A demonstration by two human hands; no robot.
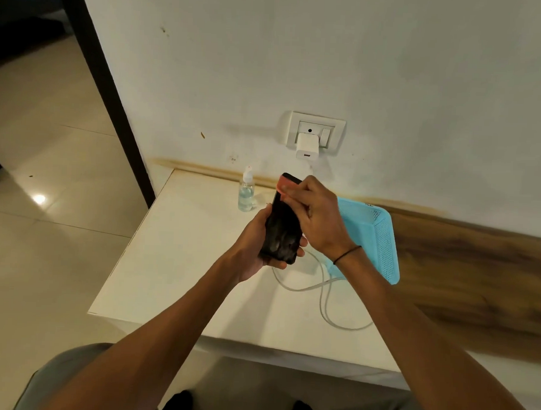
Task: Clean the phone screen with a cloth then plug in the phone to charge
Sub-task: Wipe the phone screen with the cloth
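The left hand (255, 244) has its grip closed round the lower end of the phone (282, 224), palm under the back and fingertips wrapping the right edge, holding it tilted above the white bench (173, 262) with the dark screen facing up. The right hand (316, 216) grips a small pink cloth (284, 184) in curled fingers and presses it on the upper part of the screen; a dark band circles that wrist.

On the bench behind the left hand stands a clear spray bottle (246, 193). A white charging cable (324, 297) loops on the bench below the hands. The white charger (307, 146) sits in the wall socket (316, 129). A light blue basket (376, 237) lies beside the right wrist. No writing can be read.
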